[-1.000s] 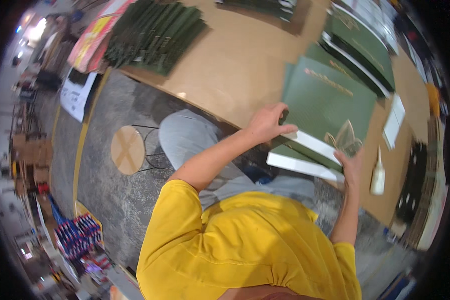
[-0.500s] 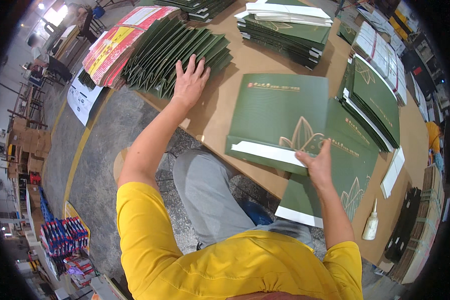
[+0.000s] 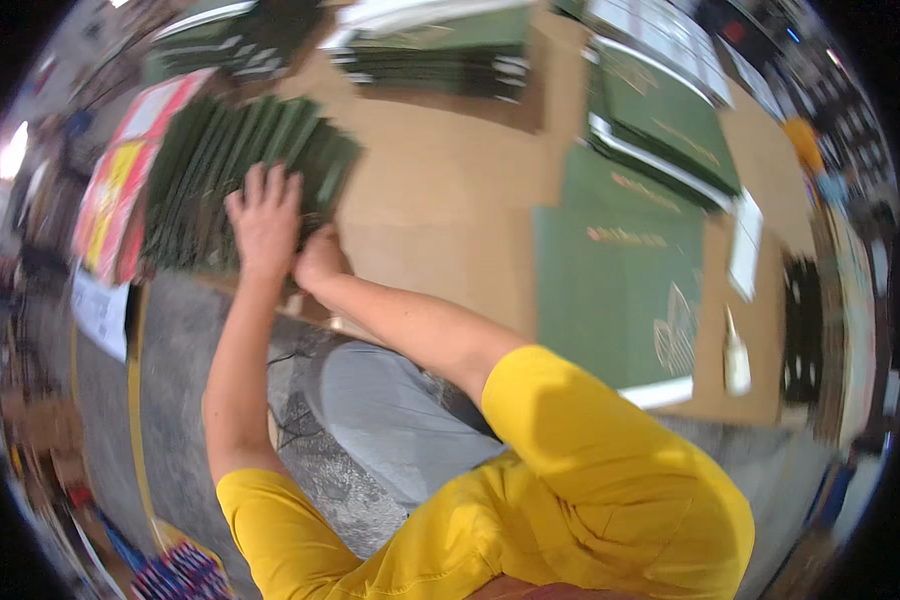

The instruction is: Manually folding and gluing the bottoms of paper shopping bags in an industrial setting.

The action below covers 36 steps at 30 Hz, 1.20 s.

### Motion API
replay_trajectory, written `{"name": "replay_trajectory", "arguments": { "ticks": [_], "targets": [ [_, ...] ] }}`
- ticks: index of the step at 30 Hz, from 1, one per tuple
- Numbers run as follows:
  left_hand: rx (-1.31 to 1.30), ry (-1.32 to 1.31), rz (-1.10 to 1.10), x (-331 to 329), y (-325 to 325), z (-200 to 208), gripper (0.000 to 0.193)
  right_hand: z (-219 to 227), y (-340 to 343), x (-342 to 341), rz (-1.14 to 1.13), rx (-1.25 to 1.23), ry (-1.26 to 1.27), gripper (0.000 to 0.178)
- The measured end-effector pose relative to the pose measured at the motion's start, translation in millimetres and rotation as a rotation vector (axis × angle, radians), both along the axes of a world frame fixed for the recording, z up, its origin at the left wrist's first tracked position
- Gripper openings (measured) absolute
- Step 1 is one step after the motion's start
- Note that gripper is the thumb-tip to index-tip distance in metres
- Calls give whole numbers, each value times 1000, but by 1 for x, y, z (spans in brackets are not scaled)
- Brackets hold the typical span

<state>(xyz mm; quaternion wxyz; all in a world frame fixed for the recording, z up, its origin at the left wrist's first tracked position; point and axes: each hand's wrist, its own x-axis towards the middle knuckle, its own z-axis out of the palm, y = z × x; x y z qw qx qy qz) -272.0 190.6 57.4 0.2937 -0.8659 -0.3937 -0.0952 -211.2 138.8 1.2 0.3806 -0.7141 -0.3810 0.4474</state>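
Observation:
A row of green card folders (image 3: 225,185) stands on edge at the left of the table, leaning close together. My left hand (image 3: 267,220) lies over the near part of this row, its fingers stretched out on the folders' upper edges. Crossed over to the left, my right hand (image 3: 320,258) is at the row's near right end. Its fingers are partly hidden and blurred, so its hold cannot be made out. Flat green folders (image 3: 610,290) with gold print and a white edge strip lie overlapped at the right.
Behind stand stacks of green folders (image 3: 440,65) topped with white sheets. Another stack (image 3: 660,115) is at the back right. A glue bottle (image 3: 737,362) and a white strip (image 3: 745,245) are at the right. A red and yellow wrapped bundle (image 3: 120,190) borders the row.
My right hand has moved from the flat folders across to the row at the left. The folder it held above the flat ones is gone from there. The view has shifted right.

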Motion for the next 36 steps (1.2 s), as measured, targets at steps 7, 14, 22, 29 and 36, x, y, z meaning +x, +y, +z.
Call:
{"name": "replay_trajectory", "arguments": {
  "ticks": [7,14,22,29,36],
  "targets": [
    [-135,-228,-200,57,-41,-16,49,49,-171,234,-37,20,45,36],
    [-727,-583,-705,241,-121,-41,29,37,-340,396,-491,162,-587,32],
    [-736,-144,-302,307,-156,-53,31,-34,-379,384,-266,120,-1138,57],
    [-761,-347,-189,295,-168,-30,29,-39,-379,385,-250,89,-1149,56],
    [-1103,-798,-238,298,-151,-42,23,-26,-381,419,-185,91,-1013,56]
  ]
}}
